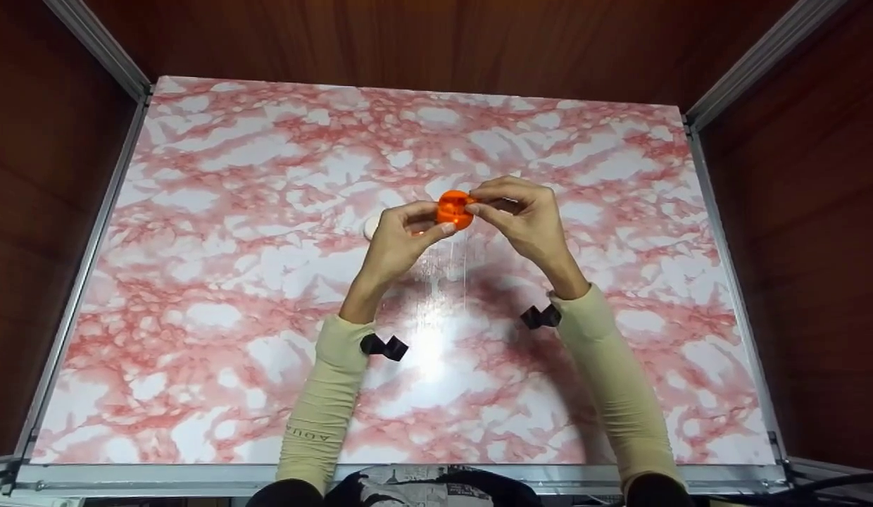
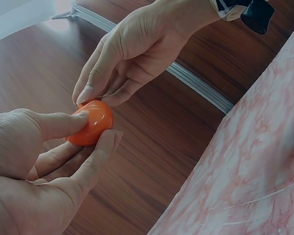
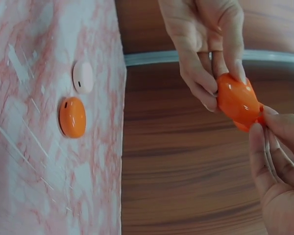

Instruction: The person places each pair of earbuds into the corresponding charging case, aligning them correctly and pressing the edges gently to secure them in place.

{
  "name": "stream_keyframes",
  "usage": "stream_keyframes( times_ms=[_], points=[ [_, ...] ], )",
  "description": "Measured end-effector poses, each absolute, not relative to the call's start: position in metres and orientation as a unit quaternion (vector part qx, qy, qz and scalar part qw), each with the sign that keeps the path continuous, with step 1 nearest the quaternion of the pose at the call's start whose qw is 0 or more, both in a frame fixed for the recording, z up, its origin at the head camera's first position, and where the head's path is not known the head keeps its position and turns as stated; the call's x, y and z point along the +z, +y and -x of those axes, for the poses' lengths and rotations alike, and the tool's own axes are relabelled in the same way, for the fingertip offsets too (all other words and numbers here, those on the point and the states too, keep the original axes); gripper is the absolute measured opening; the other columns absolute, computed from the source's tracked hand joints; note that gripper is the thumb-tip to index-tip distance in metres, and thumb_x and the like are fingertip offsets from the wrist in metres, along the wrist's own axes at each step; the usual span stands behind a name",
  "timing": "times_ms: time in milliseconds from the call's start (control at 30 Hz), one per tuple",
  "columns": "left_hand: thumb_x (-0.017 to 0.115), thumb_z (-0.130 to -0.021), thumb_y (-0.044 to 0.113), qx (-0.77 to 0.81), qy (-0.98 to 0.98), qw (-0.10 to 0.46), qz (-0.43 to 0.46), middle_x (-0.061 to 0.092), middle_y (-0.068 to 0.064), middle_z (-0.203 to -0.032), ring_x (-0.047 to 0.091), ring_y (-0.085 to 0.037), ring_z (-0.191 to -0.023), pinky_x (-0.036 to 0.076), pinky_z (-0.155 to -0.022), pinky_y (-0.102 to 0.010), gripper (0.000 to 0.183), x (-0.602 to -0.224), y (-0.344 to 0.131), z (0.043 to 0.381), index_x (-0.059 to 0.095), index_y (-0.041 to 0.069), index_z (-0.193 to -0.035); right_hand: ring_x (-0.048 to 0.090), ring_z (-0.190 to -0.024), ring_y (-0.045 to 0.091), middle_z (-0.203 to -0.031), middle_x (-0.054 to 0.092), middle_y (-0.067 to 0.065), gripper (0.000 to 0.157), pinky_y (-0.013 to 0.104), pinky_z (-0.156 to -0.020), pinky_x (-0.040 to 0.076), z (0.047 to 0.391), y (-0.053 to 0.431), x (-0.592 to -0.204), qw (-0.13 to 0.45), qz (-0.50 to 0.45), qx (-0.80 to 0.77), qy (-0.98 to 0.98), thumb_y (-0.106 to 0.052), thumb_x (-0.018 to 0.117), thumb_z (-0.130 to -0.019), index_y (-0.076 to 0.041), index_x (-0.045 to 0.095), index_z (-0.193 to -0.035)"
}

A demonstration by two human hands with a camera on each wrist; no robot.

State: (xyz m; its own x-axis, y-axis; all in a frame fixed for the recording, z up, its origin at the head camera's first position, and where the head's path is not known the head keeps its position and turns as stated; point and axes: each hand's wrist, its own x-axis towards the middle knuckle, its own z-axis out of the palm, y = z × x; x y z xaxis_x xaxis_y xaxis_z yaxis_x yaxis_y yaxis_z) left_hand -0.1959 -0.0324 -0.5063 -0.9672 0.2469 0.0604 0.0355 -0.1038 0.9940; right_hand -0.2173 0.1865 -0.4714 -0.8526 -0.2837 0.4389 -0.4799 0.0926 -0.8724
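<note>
My left hand (image 1: 401,239) holds a glossy orange rounded case (image 1: 453,211) between thumb and fingers, above the table. In the head view its hollow inside shows, with ridges and recesses. My right hand (image 1: 524,215) pinches a small orange piece (image 3: 260,117) at the case's edge; the fingertips hide most of it, so its kind is unclear. Seen from the left wrist, the case's smooth outside (image 2: 99,120) lies under my left thumb. On the table in the right wrist view lie a smooth orange oval (image 3: 72,117) and a whitish oval (image 3: 83,77), each with a small dark slot.
The table (image 1: 232,317) has a glossy red-and-white marbled top. Dark wood panels (image 1: 436,42) with metal frame bars (image 1: 767,53) enclose it at the back and both sides. Black cube-like pieces (image 1: 541,317) are fixed at each sleeve's cuff.
</note>
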Motion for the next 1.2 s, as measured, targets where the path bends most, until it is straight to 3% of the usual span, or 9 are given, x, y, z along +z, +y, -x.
stream_keyframes(
  times_ms=[367,767,1000,1100,1200],
  points=[
    [0.079,-0.095,0.013,0.735,0.665,0.070,-0.112,0.076,-0.018,-0.120,0.076,-0.029,-0.111,0.063,-0.095,-0.034,0.031,-0.507,-0.033,0.195,0.075,0.000,-0.122,0.069,-0.094,0.016,-0.101,0.069,0.020,0.015,0.027,-0.091,0.062,0.218,0.185,-0.475,0.074,-0.274,0.608,-0.742,0.000,0.080,-0.090,0.000,0.083,-0.104],
    [0.079,-0.095,0.012,0.729,0.672,0.074,-0.109,0.076,-0.017,-0.122,0.076,-0.030,-0.111,0.064,-0.093,-0.031,0.033,-0.509,-0.034,0.195,0.074,0.000,-0.125,0.065,-0.106,0.020,-0.109,0.066,-0.001,0.013,0.027,-0.097,0.060,0.216,0.188,-0.483,0.041,-0.281,0.634,-0.719,0.006,0.072,-0.095,0.007,0.081,-0.104],
    [0.079,-0.095,0.012,0.741,0.658,0.077,-0.107,0.075,-0.018,-0.122,0.075,-0.030,-0.115,0.063,-0.098,-0.035,0.031,-0.508,-0.034,0.196,0.074,0.000,-0.123,0.064,-0.106,0.020,-0.112,0.065,0.001,0.013,0.023,-0.092,0.059,0.214,0.189,-0.481,0.030,-0.271,0.625,-0.731,0.000,0.074,-0.096,0.003,0.082,-0.106],
    [0.079,-0.095,0.012,0.738,0.662,0.075,-0.105,0.075,-0.018,-0.123,0.075,-0.029,-0.115,0.063,-0.097,-0.034,0.032,-0.508,-0.034,0.196,0.074,0.000,-0.124,0.065,-0.109,0.022,-0.114,0.066,0.004,0.014,0.028,-0.097,0.060,0.214,0.189,-0.482,0.021,-0.259,0.646,-0.718,0.001,0.073,-0.096,0.005,0.081,-0.107],
    [0.079,-0.095,0.012,0.737,0.664,0.075,-0.102,0.075,-0.020,-0.124,0.074,-0.031,-0.115,0.063,-0.096,-0.033,0.033,-0.508,-0.034,0.196,0.073,-0.001,-0.125,0.067,-0.109,0.024,-0.113,0.068,0.007,0.014,0.035,-0.094,0.063,0.215,0.189,-0.483,0.020,-0.241,0.676,-0.696,0.004,0.072,-0.096,0.008,0.079,-0.108]
  ],
)
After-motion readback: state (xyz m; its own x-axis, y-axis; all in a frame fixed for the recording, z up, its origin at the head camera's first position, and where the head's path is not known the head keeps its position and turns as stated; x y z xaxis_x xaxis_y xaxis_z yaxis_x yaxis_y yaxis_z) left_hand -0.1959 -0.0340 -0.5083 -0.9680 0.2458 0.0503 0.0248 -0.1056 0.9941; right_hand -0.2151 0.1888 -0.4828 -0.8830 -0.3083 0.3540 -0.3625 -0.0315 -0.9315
